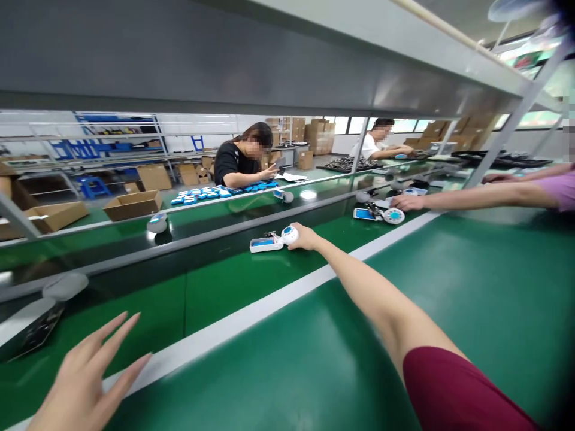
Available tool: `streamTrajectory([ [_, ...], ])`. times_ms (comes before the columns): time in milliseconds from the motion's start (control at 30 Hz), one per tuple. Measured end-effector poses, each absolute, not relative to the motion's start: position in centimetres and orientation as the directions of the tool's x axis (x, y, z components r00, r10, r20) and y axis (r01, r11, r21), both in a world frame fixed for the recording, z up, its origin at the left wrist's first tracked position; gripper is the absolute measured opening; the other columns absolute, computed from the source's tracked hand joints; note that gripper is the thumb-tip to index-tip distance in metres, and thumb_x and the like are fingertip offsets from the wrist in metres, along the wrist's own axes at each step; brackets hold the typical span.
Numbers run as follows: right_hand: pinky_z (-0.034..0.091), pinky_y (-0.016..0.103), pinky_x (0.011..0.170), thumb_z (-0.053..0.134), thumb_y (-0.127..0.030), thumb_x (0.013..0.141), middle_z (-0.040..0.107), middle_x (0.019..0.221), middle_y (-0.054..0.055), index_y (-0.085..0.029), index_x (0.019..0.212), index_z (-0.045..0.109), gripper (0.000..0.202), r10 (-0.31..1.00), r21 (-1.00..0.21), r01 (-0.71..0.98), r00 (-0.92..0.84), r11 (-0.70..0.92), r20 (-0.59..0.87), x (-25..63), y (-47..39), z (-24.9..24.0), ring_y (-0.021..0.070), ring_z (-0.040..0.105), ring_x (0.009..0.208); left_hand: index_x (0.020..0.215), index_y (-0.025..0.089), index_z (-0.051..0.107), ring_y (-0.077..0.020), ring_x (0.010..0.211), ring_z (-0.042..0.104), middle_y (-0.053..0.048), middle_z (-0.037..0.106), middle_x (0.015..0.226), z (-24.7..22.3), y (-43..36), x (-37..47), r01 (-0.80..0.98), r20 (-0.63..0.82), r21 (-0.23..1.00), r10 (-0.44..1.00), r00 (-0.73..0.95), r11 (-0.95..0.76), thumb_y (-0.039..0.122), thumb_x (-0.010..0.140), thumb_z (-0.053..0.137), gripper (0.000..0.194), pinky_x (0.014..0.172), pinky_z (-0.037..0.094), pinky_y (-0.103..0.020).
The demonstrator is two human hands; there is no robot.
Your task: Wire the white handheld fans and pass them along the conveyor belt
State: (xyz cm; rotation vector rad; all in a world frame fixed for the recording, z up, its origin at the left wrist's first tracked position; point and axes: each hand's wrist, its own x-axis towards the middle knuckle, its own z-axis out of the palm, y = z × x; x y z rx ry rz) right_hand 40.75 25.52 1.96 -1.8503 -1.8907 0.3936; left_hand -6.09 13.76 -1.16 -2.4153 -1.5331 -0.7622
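Note:
My right hand [306,237] reaches out over the green belt [215,293], its fingers closed on the round end of a white device [266,243]. That device has a blue rectangular part in its open tray and a round head with blue marks. Low at the left, my left hand [96,371] hovers with its fingers spread and nothing in it. Beyond it, at the left edge, lies a larger white and black part [29,323], not touched by the hand. A similar white device [369,214] rests farther along the belt to the right.
A shelf [269,60] spans overhead. At right, a co-worker's hand [406,202] reaches over the belt. Across it, a person in black [231,164] sits behind blue pieces [204,194]. Cardboard boxes [132,205] stand at left; a metal rail [179,240] runs along the belt.

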Motion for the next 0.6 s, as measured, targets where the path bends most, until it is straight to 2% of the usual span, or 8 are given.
streamTrajectory([
  [100,0.042,0.026,0.081,0.070,-0.023,0.058,0.057,0.107,0.006,-0.015,0.118,0.043,0.066,0.971,-0.567,0.789,-0.204,0.237,0.123,37.3,24.5,2.8,0.0174,0.054,0.094,0.130,0.032,0.028,-0.0300,0.109,0.047,-0.008,0.044,0.126,1.5,12.4,-3.1,0.882,0.443,0.182,0.837,0.321,-0.434,0.051,0.074,0.050,0.063,0.069,0.053,-0.036],
  [167,0.041,0.023,0.082,0.072,-0.024,0.056,0.057,0.108,0.002,-0.017,0.116,0.044,0.066,0.911,-0.612,0.695,-0.397,0.378,0.112,34.3,23.2,3.7,0.0153,0.054,0.096,0.133,0.027,0.024,-0.0295,0.111,0.047,-0.011,0.042,0.128,3.5,11.8,-0.9,0.870,0.428,0.250,0.855,0.293,-0.424,0.050,0.075,0.051,0.068,0.075,0.051,-0.038],
  [267,0.040,0.023,0.085,0.073,-0.026,0.055,0.055,0.111,0.002,-0.018,0.117,0.044,0.069,0.683,-0.718,0.419,-0.722,0.556,0.107,29.5,20.8,4.7,0.0153,0.052,0.100,0.136,0.022,0.014,-0.0302,0.121,0.036,-0.014,0.032,0.136,4.8,10.9,1.3,0.801,0.357,0.288,0.835,0.419,-0.525,0.049,0.069,0.059,0.085,0.091,0.042,-0.044],
  [333,0.040,0.025,0.086,0.073,-0.026,0.056,0.053,0.113,0.003,-0.018,0.118,0.043,0.070,0.504,-0.755,0.271,-0.859,0.597,0.090,26.6,19.3,4.8,0.0163,0.051,0.102,0.136,0.022,0.014,-0.0257,0.119,0.040,-0.013,0.036,0.133,4.4,9.8,2.1,0.734,0.248,0.381,0.827,0.505,-0.562,0.044,0.073,0.057,0.079,0.092,0.041,-0.039],
  [400,0.040,0.030,0.088,0.073,-0.023,0.055,0.052,0.112,0.005,-0.017,0.118,0.044,0.070,0.488,-0.705,0.324,-0.872,0.631,0.036,24.3,17.7,4.3,0.0196,0.050,0.103,0.134,0.021,0.023,-0.0199,0.106,0.051,-0.011,0.048,0.121,3.6,8.5,2.5,0.710,0.153,0.501,0.858,0.491,-0.495,0.040,0.082,0.047,0.060,0.087,0.045,-0.033],
  [500,0.039,0.037,0.087,0.063,-0.017,0.065,0.048,0.114,0.012,-0.013,0.121,0.040,0.060,0.710,-0.590,0.548,-0.701,0.593,0.063,22.2,14.7,3.2,0.0231,0.049,0.103,0.126,0.018,0.037,-0.0146,0.078,0.059,-0.010,0.056,0.105,2.5,6.6,2.7,0.690,0.083,0.662,0.944,0.321,-0.293,0.039,0.088,0.031,0.044,0.066,0.051,-0.027],
  [600,0.041,0.036,0.084,0.051,-0.023,0.078,0.046,0.111,0.012,-0.015,0.115,0.041,0.039,0.822,-0.669,0.550,-0.546,0.499,0.164,21.1,11.1,2.5,0.0197,0.050,0.098,0.124,0.015,0.039,-0.0092,0.052,0.055,-0.009,0.057,0.097,2.2,5.8,2.6,0.599,0.011,0.786,0.973,0.231,-0.151,0.040,0.089,0.026,0.045,0.051,0.049,-0.024],
])
